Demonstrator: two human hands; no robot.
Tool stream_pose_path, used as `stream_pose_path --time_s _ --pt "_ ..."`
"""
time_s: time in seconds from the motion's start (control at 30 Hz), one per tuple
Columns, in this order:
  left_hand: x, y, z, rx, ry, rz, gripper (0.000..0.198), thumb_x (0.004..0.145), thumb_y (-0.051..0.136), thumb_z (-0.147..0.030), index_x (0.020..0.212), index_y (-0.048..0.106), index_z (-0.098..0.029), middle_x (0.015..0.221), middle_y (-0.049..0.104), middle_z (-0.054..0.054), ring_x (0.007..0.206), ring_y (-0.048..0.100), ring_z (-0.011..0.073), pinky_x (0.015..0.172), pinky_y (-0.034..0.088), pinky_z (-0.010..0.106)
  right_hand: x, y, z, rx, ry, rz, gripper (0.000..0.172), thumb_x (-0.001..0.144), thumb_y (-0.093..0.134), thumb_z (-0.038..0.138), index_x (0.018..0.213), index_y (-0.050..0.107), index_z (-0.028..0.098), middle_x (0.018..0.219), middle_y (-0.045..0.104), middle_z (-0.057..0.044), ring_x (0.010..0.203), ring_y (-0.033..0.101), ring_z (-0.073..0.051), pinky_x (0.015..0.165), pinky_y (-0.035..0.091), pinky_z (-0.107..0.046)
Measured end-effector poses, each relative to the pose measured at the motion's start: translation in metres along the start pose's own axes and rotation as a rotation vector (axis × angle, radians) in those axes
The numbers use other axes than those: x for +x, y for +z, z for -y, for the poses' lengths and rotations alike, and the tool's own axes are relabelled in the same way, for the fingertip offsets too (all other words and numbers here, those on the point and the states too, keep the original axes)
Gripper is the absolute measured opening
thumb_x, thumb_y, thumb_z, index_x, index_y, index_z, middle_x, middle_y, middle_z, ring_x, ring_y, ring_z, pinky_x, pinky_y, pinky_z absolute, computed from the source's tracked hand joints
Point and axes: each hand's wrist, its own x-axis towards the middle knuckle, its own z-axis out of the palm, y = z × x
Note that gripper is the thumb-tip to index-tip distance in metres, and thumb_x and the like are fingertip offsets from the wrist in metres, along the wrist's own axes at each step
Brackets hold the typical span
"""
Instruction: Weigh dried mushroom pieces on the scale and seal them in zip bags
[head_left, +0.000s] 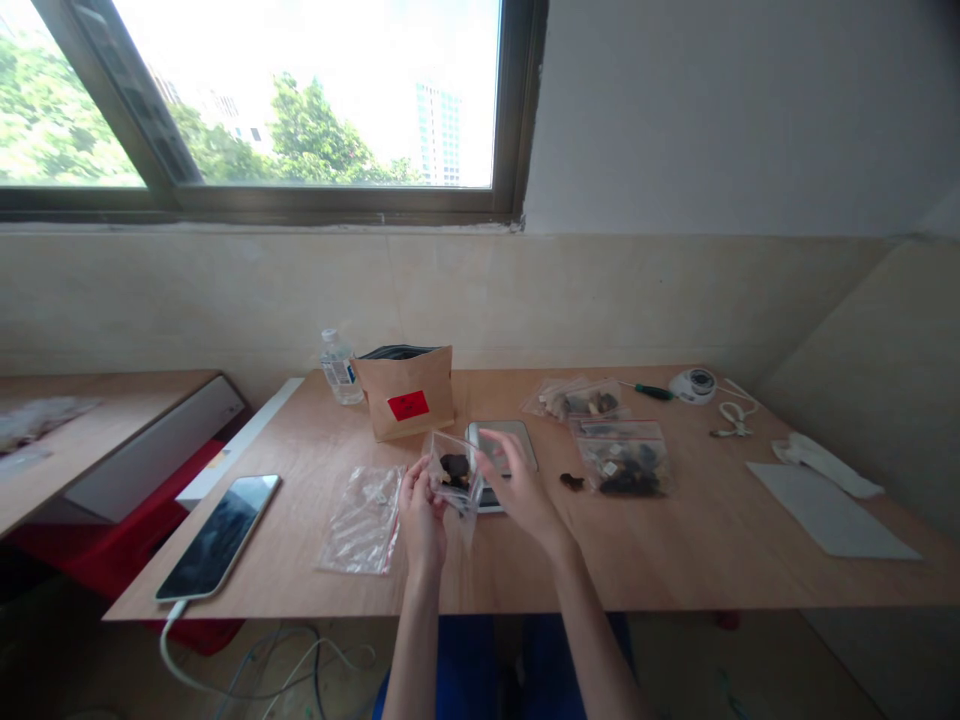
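Observation:
My left hand [424, 505] grips a small clear zip bag [454, 468] with dark brown dried pieces in it. Close to the bag's right side is my right hand [517, 485], its fingers apart; whether a fingertip touches the plastic I cannot tell. Behind and below the hands lies a small digital scale [525, 440], partly hidden by them. Flat on the table to the left of my left hand rests a clear zip bag [361, 520]. One dark dried piece [571, 482] sits on the wood to the right of the scale.
Filled zip bags [628, 460] lie at the right, others [581, 400] behind them. A kraft paper pouch [412, 395] and water bottle [341, 368] stand at the back. A charging phone [220, 538] lies left. Beyond are a screwdriver [654, 391], white camera [693, 386] and white sheet [832, 510].

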Motion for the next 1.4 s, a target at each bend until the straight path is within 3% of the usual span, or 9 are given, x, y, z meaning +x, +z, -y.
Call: stream_pose_path --time_s 0.17,0.37,0.5,0.6,0.7,0.9,1.03,1.23,1.4 --pt "-0.008 0.010 0.005 -0.126 0.008 0.018 0.035 0.065 0.067 -0.026 0.098 0.058 -0.018 0.069 0.055 -0.005 0.050 0.046 0.0023 0.049 0.038 0.014 -0.038 0.012 -0.012 0.104 0.126 0.021 0.066 0.076 0.062 0.043 0.134 0.033 0.026 0.133 0.047 -0.009 0.114 0.051 -0.022 0.093 0.045 -0.037" --pt "-0.022 0.019 0.003 -0.037 0.018 0.156 0.035 0.074 0.061 -0.033 0.106 0.056 -0.019 0.085 0.061 0.002 0.066 0.058 0.0093 0.062 0.047 0.022 -0.039 0.015 -0.005 0.180 0.105 -0.098 0.033 0.087 0.048 0.039 0.113 0.058 0.022 0.116 0.062 -0.008 0.107 0.057 -0.022 0.092 0.046 -0.036" --pt "-0.021 0.009 0.000 0.218 0.158 0.230 0.032 0.082 0.051 -0.039 0.105 0.059 -0.018 0.080 0.060 0.003 0.070 0.057 0.0129 0.069 0.047 0.027 -0.040 0.005 -0.007 0.211 0.111 -0.228 0.033 0.090 0.042 0.040 0.106 0.063 0.020 0.108 0.066 -0.008 0.104 0.060 -0.022 0.092 0.046 -0.036" --pt "-0.015 -0.001 0.001 0.419 0.298 0.114 0.030 0.081 0.055 -0.039 0.105 0.060 -0.022 0.102 0.060 0.005 0.093 0.056 0.0172 0.083 0.043 0.029 -0.044 -0.005 -0.012 0.235 0.133 -0.300 0.036 0.090 0.039 0.043 0.104 0.063 0.019 0.107 0.067 -0.009 0.102 0.061 -0.022 0.090 0.047 -0.036" --pt "-0.008 -0.006 0.000 0.475 0.268 0.159 0.036 0.077 0.060 -0.039 0.110 0.059 -0.023 0.116 0.058 0.006 0.106 0.053 0.0196 0.089 0.040 0.030 -0.048 -0.014 -0.021 0.235 0.122 -0.274 0.039 0.090 0.037 0.046 0.099 0.064 0.019 0.104 0.068 -0.010 0.101 0.061 -0.022 0.091 0.046 -0.036" --pt "-0.010 0.004 0.000 0.419 0.197 0.317 0.028 0.076 0.060 -0.043 0.080 0.069 -0.017 0.078 0.066 0.004 0.079 0.059 0.0182 0.073 0.044 0.025 -0.048 -0.023 -0.037 0.242 0.157 -0.165 0.046 0.093 0.028 0.046 0.106 0.064 0.020 0.110 0.065 -0.010 0.107 0.057 -0.022 0.096 0.042 -0.038" --pt "-0.021 0.014 0.007 0.451 0.238 0.375 0.026 0.076 0.060 -0.042 0.081 0.069 -0.017 0.084 0.067 0.007 0.082 0.060 0.0205 0.072 0.044 0.026 -0.047 -0.023 -0.038 0.123 0.043 -0.127 0.040 0.093 0.032 0.041 0.115 0.058 0.021 0.120 0.060 -0.008 0.114 0.052 -0.020 0.101 0.037 -0.038" --pt "-0.024 0.010 0.004 0.470 0.297 0.201 0.029 0.080 0.055 -0.045 0.071 0.060 -0.018 0.064 0.053 -0.001 0.061 0.048 0.0127 0.058 0.038 0.021 -0.050 -0.029 -0.039 -0.028 0.098 -0.382 0.040 0.091 0.034 0.044 0.088 0.064 0.018 0.085 0.068 -0.010 0.082 0.063 -0.023 0.074 0.049 -0.033" --pt "-0.020 0.007 -0.002 0.405 0.232 0.206 0.034 0.078 0.056 -0.049 0.064 0.055 -0.018 0.059 0.043 -0.003 0.055 0.039 0.0102 0.052 0.032 0.020 -0.049 -0.035 -0.035 0.042 0.110 -0.379 0.040 0.089 0.038 0.047 0.077 0.065 0.019 0.076 0.069 -0.007 0.074 0.063 -0.022 0.069 0.049 -0.031"
